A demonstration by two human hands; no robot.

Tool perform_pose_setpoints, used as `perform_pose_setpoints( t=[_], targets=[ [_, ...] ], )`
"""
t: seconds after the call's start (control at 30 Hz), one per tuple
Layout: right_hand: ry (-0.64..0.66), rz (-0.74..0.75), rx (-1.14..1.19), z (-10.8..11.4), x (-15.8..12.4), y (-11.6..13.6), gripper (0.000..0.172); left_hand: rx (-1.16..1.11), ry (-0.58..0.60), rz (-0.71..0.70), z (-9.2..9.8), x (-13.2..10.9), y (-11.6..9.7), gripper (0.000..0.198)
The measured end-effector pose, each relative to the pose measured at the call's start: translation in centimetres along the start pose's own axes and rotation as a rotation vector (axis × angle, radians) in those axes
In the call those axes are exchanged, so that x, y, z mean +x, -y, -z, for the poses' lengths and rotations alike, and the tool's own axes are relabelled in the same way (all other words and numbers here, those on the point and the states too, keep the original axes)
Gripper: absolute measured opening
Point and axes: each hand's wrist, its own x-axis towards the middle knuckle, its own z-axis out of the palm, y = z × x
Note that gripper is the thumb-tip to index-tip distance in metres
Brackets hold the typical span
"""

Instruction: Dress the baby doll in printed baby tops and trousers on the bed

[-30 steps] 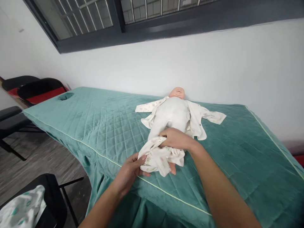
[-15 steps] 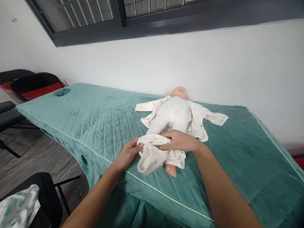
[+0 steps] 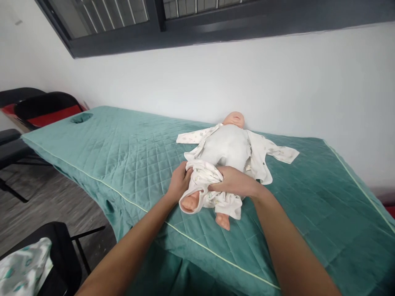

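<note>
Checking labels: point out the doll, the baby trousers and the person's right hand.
doll [image 3: 227, 144]: head view, on its white torso.
baby trousers [image 3: 206, 174]: head view, on the bunched cloth at the hips.
right hand [image 3: 237, 181]: head view, on the back of the hand.

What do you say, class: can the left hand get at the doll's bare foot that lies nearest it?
Probably yes. The left hand grips the bunched baby trousers right beside that foot, which pokes out uncovered with nothing between. The hand would only have to loosen its hold.
</note>
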Motion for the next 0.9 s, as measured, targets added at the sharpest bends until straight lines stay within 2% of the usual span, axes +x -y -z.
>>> perform_pose_setpoints(
  t=[0.13,0.27,0.53,0.73,0.83,0.9],
  targets=[
    [-0.067,0.046,-0.012,-0.1,0.3,-0.5,0.024,0.226,0.074,-0.067,-0.3,1.2,0.2,0.028],
    [-0.117,0.061,-0.013,-0.2,0.5,-1.2,0.022,0.364,0.115,-0.055,-0.5,2.2,0.1,0.029],
    [-0.269,0.077,0.019,-0.4,1.0,-1.5,0.04,0.538,0.147,-0.066,-1.1,3.8,-1.0,0.028],
    [-0.362,0.004,-0.018,-0.9,1.7,-1.8,0.04,0.508,0.092,-0.018,-1.1,3.8,-1.4,0.024],
    [-0.344,0.02,-0.017,-0.8,1.7,-2.0,0.038,0.396,-0.027,0.075,-0.7,2.2,-1.4,0.026],
    [-0.329,0.035,-0.012,-0.7,1.5,-2.0,0.037,0.216,-0.082,0.157,-0.2,0.2,-1.5,0.03]
  ],
)
